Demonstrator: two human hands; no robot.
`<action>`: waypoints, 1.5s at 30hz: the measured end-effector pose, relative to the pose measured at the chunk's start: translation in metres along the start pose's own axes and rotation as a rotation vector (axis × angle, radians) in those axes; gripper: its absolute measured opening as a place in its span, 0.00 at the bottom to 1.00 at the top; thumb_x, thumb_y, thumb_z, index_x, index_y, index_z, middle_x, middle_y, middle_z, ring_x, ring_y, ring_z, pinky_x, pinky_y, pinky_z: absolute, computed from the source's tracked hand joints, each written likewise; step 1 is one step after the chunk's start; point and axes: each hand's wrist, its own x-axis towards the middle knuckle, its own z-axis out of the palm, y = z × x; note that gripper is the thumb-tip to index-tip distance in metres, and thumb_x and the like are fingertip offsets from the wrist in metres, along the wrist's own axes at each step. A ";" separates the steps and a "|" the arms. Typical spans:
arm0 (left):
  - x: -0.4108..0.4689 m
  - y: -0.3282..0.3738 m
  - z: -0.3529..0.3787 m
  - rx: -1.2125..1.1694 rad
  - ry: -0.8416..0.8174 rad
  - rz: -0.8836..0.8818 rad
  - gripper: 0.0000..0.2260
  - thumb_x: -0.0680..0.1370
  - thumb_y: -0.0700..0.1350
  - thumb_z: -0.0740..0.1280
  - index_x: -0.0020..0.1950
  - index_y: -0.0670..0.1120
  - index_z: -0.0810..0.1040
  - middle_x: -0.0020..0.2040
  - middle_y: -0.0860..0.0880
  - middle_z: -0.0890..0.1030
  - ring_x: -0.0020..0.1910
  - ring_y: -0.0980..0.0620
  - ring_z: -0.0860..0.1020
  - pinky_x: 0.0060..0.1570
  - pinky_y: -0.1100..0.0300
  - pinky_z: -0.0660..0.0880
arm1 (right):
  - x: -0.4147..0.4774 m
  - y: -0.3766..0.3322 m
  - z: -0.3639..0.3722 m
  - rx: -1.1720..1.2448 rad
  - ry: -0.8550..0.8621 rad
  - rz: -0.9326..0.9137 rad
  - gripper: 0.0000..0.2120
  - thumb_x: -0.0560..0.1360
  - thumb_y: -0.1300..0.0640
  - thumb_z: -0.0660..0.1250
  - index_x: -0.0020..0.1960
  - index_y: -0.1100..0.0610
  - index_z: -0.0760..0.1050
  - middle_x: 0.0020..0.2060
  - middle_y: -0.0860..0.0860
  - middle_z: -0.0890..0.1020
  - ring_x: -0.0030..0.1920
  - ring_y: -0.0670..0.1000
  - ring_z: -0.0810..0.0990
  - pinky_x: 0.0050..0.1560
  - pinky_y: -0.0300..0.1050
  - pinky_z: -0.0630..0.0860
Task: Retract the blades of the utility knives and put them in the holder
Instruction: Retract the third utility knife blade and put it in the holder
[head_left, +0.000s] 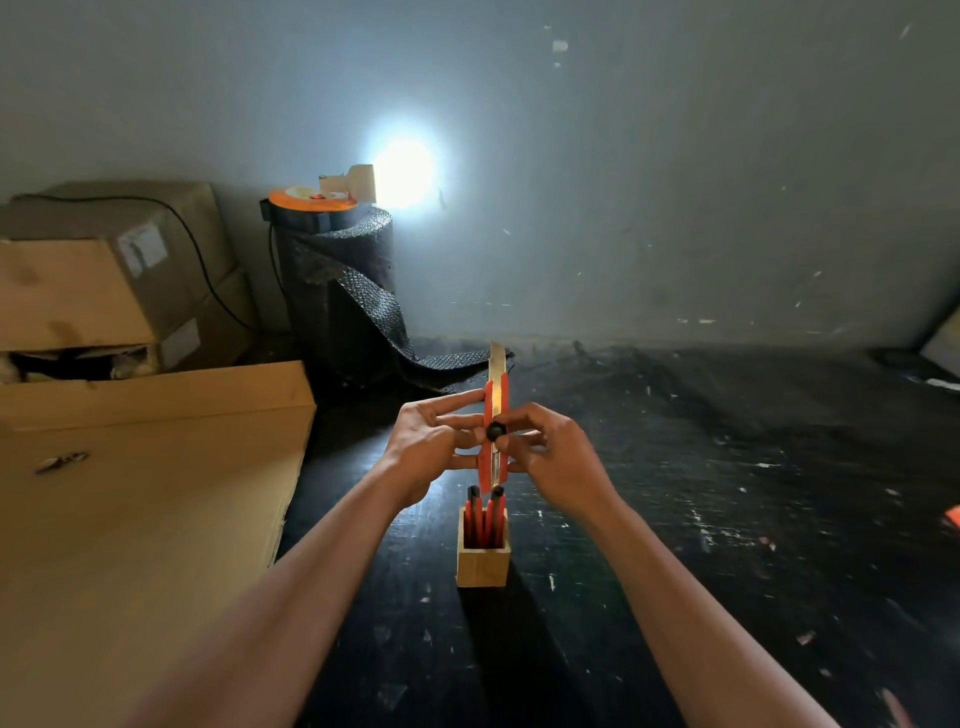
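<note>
While both forearms reach in from the bottom edge, nearest thing on the black work surface (675, 597) is the wooden holder (482, 564), a small open-top square box, standing upright. Two red utility knives (484, 517) already stand in it, black ends up, leaning slightly apart.

Just above the holder, a third utility knife (495, 431) is held upright in the air, red body, blade (497, 364) extended out the top, not retracted. Its lower end sits just over the tops of the two stowed knives; contact can't be judged from this angle.

Left hand (426, 449): fingers extended, tips pressed on the left edge of the red body, pinching it rather than wrapped round. Right hand (550, 452): fingers curled on the right side, thumb and forefinger at the black knob (496, 430) mid-body. Both hands are gripping the same knife.

Left side: flat cardboard box (145, 519), large, abutting the surface edge. Behind it, stacked cardboard cartons (104, 291) with a black cable running over them.

Further back: roll of black bubble wrap (337, 291), upright, loose end trailing on the surface toward the blade. Orange-and-black disc-shaped device (311, 205) on top of the roll. Bright lamp (402, 174) just behind it, glare on the grey wall (675, 182).
</note>
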 end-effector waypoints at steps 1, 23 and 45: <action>0.000 -0.001 -0.001 0.007 0.002 -0.013 0.25 0.75 0.23 0.65 0.66 0.45 0.81 0.51 0.41 0.88 0.48 0.43 0.88 0.39 0.51 0.84 | -0.001 0.001 0.000 0.000 0.000 -0.001 0.09 0.78 0.60 0.71 0.58 0.54 0.80 0.55 0.48 0.85 0.55 0.52 0.85 0.53 0.51 0.85; -0.001 -0.002 0.010 0.039 0.089 0.050 0.23 0.76 0.24 0.67 0.67 0.42 0.80 0.46 0.47 0.89 0.43 0.47 0.88 0.36 0.55 0.84 | -0.020 0.007 0.011 -0.038 0.026 0.051 0.09 0.77 0.54 0.73 0.54 0.50 0.76 0.52 0.43 0.82 0.50 0.44 0.80 0.47 0.36 0.78; 0.002 -0.003 0.012 0.051 0.097 0.091 0.23 0.76 0.25 0.68 0.67 0.44 0.80 0.44 0.52 0.89 0.44 0.50 0.88 0.37 0.58 0.83 | -0.016 0.008 0.007 0.010 0.010 0.052 0.10 0.77 0.55 0.74 0.55 0.49 0.75 0.49 0.45 0.83 0.49 0.43 0.81 0.45 0.33 0.76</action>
